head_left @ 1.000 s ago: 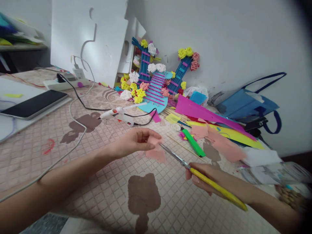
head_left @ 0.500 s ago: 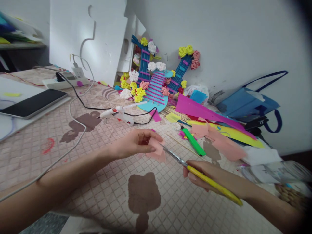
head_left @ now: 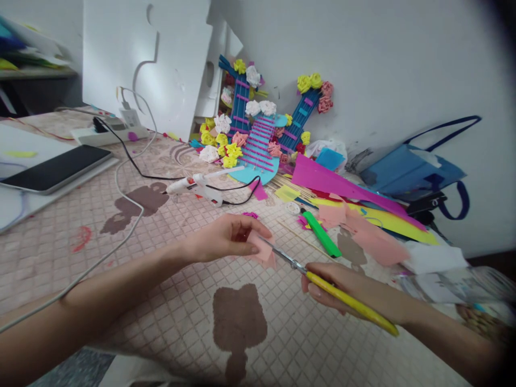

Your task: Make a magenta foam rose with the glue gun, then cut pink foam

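Note:
Between the thumb and fingers of my left hand (head_left: 226, 237) is a small piece of pink paper (head_left: 261, 251), held above the patterned tablecloth (head_left: 169, 306). My right hand (head_left: 328, 287) grips scissors (head_left: 350, 303) with yellow handles. Their metal blades point left and reach the paper beside my left fingertips; I cannot tell how far apart the blades are. A magenta paper bit (head_left: 250, 215) lies just beyond my left hand. A green box cutter (head_left: 321, 234) rests beyond my right hand.
A white glue gun (head_left: 195, 189) lies behind my left hand, its black cord trailing. A grey cable (head_left: 121, 236) crosses my left forearm. Paper-flower craft (head_left: 260, 145) leans at the wall. Coloured sheets (head_left: 346, 188), a blue bag (head_left: 415, 169) and a tablet-like device (head_left: 56, 167) surround the work area.
The pink paper has tilted slightly in my left hand, and the scissors have shifted a little to the left. Both hands keep their hold. The view has moved very slightly.

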{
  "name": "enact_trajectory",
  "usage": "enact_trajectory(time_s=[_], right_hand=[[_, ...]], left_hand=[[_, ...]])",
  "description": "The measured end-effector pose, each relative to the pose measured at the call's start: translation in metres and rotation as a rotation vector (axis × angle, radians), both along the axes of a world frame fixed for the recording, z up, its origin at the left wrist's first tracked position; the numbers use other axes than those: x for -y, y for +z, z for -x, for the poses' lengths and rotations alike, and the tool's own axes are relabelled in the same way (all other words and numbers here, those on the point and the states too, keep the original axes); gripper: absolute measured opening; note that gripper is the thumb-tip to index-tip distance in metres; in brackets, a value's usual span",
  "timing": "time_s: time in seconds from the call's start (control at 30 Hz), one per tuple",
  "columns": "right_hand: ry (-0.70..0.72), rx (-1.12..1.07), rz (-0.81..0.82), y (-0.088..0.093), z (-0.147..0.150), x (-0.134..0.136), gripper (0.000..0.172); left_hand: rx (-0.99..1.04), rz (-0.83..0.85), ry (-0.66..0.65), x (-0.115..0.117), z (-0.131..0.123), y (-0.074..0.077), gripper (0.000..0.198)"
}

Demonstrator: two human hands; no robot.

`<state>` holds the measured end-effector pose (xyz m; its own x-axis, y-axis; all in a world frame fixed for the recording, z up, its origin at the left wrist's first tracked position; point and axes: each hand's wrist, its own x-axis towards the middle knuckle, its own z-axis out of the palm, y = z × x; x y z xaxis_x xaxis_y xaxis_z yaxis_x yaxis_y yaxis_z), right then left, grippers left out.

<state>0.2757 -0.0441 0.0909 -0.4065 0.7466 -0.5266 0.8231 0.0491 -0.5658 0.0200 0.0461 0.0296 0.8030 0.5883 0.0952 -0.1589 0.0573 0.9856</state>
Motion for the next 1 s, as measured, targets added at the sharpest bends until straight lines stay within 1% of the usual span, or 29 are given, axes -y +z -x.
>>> enact_trajectory(time_s=[0.23,0.4,0.57,0.77,1.0], right_hand=[[-0.001,0.059,0.014,0.002,0.004,-0.001,0.03],[-0.003,0.06,0.028,0.003,0.006,-0.001,0.031],[-0.036,0.056,0.039,0.002,0.005,-0.001,0.033],[-0.045,-0.008,0.061,-0.001,-0.001,0.0,0.032],[-0.038,-0.045,0.061,-0.002,-0.004,-0.002,0.032]], left_hand=[[-0.017,-0.01,0.013,0.0,0.0,0.001,0.027],[-0.019,0.001,0.007,0.0,-0.001,0.001,0.027],[-0.029,-0.019,0.012,-0.001,0.0,0.0,0.026],[-0.003,0.007,0.0,0.0,0.0,0.0,0.026],[-0.036,-0.01,0.0,-0.001,0.0,0.0,0.026]])
